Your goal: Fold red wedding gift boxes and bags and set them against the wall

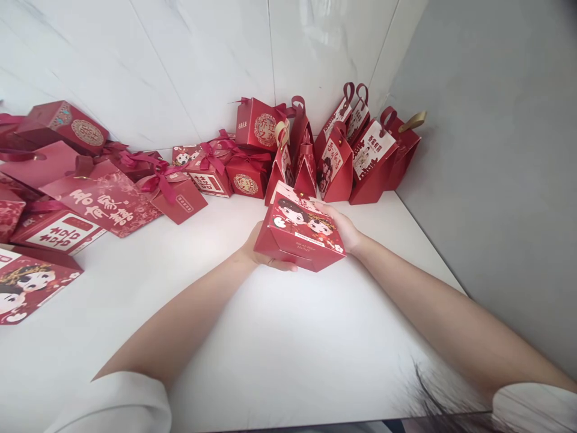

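Observation:
A red gift box (300, 231) printed with two cartoon figures is held up over the white table, tilted so its bottom flap faces me. My left hand (265, 255) grips it from the left side and underneath, with a ring on one finger. Around its right side wraps my right hand (345, 228), most of its fingers hidden behind the box. Just behind the held box stand several upright red gift boxes with ribbon loops, such as one with a white panel (372, 150).
Ribbon-tied red boxes (247, 174) are stacked against the marble wall (216, 60). More red boxes (58, 234) pile up at the left, one near the table's left side (36, 282). A grey wall (496, 150) bounds the white table (216, 361) on the right.

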Action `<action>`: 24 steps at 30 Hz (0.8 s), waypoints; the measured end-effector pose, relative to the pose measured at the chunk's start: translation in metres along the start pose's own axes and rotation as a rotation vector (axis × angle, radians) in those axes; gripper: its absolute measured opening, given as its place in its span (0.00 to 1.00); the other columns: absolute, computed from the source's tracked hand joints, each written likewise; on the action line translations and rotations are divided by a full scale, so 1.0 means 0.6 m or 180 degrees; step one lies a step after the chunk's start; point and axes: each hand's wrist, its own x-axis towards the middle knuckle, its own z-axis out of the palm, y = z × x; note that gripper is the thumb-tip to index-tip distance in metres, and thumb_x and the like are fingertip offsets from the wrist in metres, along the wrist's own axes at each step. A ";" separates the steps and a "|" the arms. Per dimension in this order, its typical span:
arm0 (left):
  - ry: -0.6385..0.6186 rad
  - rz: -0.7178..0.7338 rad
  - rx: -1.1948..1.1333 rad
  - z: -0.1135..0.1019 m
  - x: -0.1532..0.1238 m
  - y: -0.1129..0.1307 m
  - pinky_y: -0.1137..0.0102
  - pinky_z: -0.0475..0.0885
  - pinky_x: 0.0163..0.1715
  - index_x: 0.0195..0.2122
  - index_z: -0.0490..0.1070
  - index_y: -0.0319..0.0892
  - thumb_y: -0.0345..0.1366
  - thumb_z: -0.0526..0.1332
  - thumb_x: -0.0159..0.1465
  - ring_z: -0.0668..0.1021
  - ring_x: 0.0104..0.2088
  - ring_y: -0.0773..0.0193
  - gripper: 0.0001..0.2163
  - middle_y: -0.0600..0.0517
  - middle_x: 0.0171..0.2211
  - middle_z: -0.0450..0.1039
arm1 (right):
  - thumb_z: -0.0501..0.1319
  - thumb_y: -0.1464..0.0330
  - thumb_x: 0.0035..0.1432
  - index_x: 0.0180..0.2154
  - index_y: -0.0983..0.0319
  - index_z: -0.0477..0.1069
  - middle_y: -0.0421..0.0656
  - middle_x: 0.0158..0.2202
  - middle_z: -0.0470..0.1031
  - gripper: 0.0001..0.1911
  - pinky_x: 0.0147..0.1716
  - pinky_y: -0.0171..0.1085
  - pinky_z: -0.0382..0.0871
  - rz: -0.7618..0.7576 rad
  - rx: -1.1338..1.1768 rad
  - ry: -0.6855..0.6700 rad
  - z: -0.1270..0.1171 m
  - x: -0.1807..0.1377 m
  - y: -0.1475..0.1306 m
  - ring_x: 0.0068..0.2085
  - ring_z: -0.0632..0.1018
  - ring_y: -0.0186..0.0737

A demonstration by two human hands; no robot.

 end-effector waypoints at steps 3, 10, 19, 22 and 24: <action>-0.0020 -0.0020 -0.0002 0.001 -0.004 -0.005 0.48 0.72 0.61 0.61 0.69 0.54 0.60 0.72 0.49 0.79 0.57 0.44 0.39 0.47 0.53 0.79 | 0.64 0.57 0.59 0.47 0.56 0.75 0.41 0.46 0.84 0.16 0.57 0.45 0.74 -0.0055 0.0025 0.0015 0.003 0.000 0.000 0.52 0.82 0.46; -0.0049 -0.0101 0.0143 -0.002 -0.004 -0.012 0.49 0.72 0.63 0.60 0.71 0.53 0.56 0.71 0.53 0.78 0.58 0.44 0.34 0.48 0.56 0.78 | 0.63 0.58 0.61 0.46 0.55 0.74 0.39 0.44 0.84 0.13 0.53 0.44 0.76 -0.0035 0.0106 0.0210 0.007 0.000 -0.002 0.47 0.83 0.44; -0.0059 -0.0334 0.0198 0.011 -0.006 -0.009 0.50 0.72 0.61 0.56 0.72 0.51 0.54 0.72 0.49 0.79 0.57 0.45 0.33 0.47 0.55 0.79 | 0.62 0.60 0.63 0.47 0.55 0.72 0.39 0.46 0.84 0.12 0.54 0.42 0.76 -0.0037 0.0185 0.0323 0.005 0.000 0.001 0.50 0.82 0.43; -0.0052 -0.0381 0.0463 0.012 -0.003 -0.001 0.48 0.72 0.60 0.53 0.74 0.51 0.51 0.74 0.46 0.79 0.56 0.43 0.32 0.48 0.51 0.80 | 0.61 0.57 0.63 0.45 0.58 0.71 0.42 0.43 0.84 0.13 0.52 0.46 0.78 0.0229 0.0164 0.0277 0.004 -0.001 -0.002 0.47 0.83 0.47; -0.0060 -0.0428 0.0582 0.014 0.001 0.004 0.46 0.72 0.60 0.52 0.75 0.51 0.50 0.75 0.44 0.79 0.56 0.41 0.32 0.48 0.51 0.80 | 0.60 0.56 0.63 0.43 0.58 0.71 0.43 0.40 0.85 0.14 0.51 0.47 0.78 0.0387 0.0153 0.0252 0.002 -0.002 -0.002 0.45 0.84 0.48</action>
